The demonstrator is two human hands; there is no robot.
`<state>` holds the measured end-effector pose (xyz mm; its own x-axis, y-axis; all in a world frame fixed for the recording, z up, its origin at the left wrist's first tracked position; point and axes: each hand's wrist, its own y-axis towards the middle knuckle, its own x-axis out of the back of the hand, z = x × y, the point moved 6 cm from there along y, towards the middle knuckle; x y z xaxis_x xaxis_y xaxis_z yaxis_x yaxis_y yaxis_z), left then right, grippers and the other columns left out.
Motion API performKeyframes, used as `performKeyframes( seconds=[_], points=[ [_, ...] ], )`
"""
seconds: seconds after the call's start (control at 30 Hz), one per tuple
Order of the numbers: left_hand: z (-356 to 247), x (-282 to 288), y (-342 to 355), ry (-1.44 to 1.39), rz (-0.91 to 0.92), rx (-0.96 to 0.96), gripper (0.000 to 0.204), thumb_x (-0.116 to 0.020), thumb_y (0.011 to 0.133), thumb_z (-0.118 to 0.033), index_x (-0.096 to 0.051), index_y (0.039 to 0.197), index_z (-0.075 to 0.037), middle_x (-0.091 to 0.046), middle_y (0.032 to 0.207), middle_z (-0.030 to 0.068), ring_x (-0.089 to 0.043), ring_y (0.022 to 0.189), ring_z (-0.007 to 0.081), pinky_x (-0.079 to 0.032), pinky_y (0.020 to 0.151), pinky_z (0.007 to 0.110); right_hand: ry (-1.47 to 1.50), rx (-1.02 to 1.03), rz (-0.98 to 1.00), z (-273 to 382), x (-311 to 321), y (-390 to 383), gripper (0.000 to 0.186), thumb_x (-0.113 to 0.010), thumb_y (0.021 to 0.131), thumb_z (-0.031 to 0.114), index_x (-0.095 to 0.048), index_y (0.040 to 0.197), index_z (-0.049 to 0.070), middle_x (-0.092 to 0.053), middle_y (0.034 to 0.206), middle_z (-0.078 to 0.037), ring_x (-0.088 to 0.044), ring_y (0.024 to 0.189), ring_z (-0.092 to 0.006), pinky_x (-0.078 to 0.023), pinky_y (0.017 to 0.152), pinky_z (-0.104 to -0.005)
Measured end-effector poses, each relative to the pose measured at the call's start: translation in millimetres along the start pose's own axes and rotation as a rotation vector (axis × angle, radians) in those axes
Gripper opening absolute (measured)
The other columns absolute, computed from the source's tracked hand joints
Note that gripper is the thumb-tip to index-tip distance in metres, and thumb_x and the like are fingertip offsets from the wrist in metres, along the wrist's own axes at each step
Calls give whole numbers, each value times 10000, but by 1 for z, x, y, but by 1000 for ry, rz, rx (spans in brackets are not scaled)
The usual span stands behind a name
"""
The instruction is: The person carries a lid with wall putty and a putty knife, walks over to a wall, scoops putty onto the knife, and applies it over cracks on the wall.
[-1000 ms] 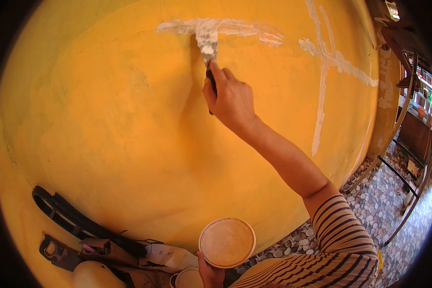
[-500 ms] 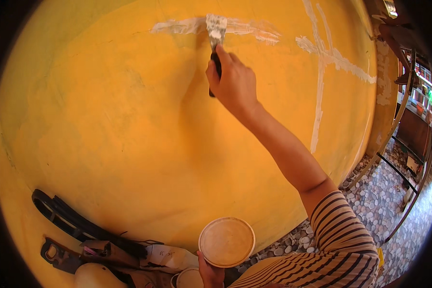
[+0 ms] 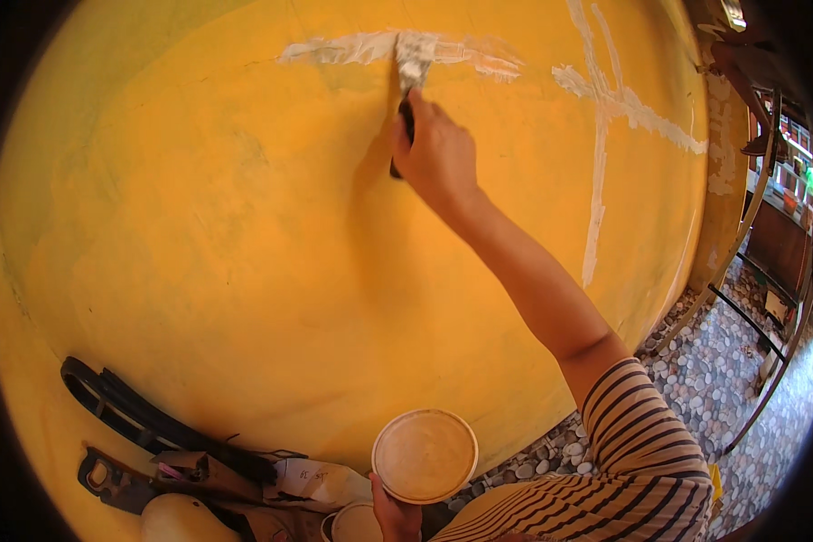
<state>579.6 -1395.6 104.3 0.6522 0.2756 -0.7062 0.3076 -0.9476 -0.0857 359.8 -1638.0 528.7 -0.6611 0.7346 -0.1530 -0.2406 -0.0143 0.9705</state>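
My right hand (image 3: 441,161) is closed around the black handle of a putty knife (image 3: 413,72). The knife's blade, smeared with whitish filler, lies against a horizontal streak of filler (image 3: 339,49) high on the yellow wall (image 3: 244,244). Down at the bottom, my left hand (image 3: 395,513) grips a round, pale lid (image 3: 425,456) by its lower left edge; whether a tub sits under it is hidden. To the right of the knife, more filler streaks (image 3: 598,172) cross each other on the wall.
At lower left sit a black curved object (image 3: 126,411), a handsaw (image 3: 113,481) showing its grip, and a whitish bag (image 3: 316,483). A round tub (image 3: 357,522) stands beside my left hand. On the right, a metal-framed chair or rack (image 3: 750,316) stands on the pebble-patterned floor (image 3: 696,379).
The putty knife's blade has shifted slightly right and down along the streak, and its tilt has changed a little. My left hand holds the lid in nearly the same place.
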Motion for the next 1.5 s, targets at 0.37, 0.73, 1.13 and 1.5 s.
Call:
performKeyframes(
  seconds=[0.37,0.73,1.13,1.5],
  points=[
    [5,6,-6,19,-54,40,596,-255,1082,-456,-380,1465,-17,-476,1468,167,-481,1333,315,-399,1103,456,24,8,50,32,-17,11,441,-630,889,198,-566,1272,-11,-644,821,-156,-632,582,-329,-519,520,-435],
    [-6,7,-13,312,-58,-72,580,-276,1077,-438,-423,1433,-3,-529,1407,167,-520,1283,298,-427,1080,444,42,37,57,62,-33,3,444,-634,886,191,-569,1271,-21,-619,783,-147,-606,548,-328,-499,496,-438],
    [-7,6,-16,-46,-47,38,598,-248,1082,-458,-388,1463,-18,-484,1461,168,-484,1333,319,-398,1108,456,29,42,117,86,-46,-8,438,-616,894,183,-569,1271,-34,-613,774,-149,-606,545,-331,-496,484,-427],
    [-5,13,-15,-51,-74,61,609,-248,1080,-471,-382,1467,-20,-481,1461,166,-485,1331,319,-414,1092,460,98,107,195,107,-39,-11,434,-618,896,199,-575,1259,-34,-613,776,-150,-604,533,-324,-495,481,-424]
  ],
)
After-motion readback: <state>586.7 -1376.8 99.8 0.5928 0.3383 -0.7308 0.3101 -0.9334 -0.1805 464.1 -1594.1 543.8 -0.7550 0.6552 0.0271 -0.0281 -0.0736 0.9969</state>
